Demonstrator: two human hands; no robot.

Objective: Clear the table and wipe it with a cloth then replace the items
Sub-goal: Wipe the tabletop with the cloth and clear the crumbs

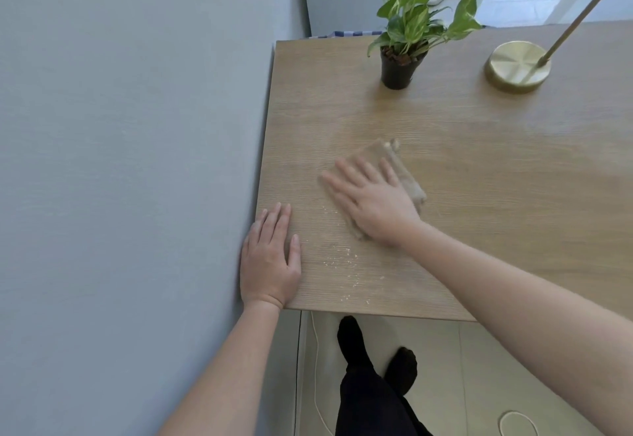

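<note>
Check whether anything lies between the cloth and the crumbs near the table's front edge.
Nothing visible does. Only bare table lies between the cloth under the right hand and the crumbs. The left hand rests flat beside the crumbs, and the plant pot and lamp base stand at the far side.

Person, viewed from above. Left hand (270,257) and right hand (373,202) bare. Left forearm (233,367) and right forearm (513,298) bare up to the edge of view. Lower body: plain dark trousers (370,401), near black. Feet: plain black socks (352,339), one on each foot.
</note>
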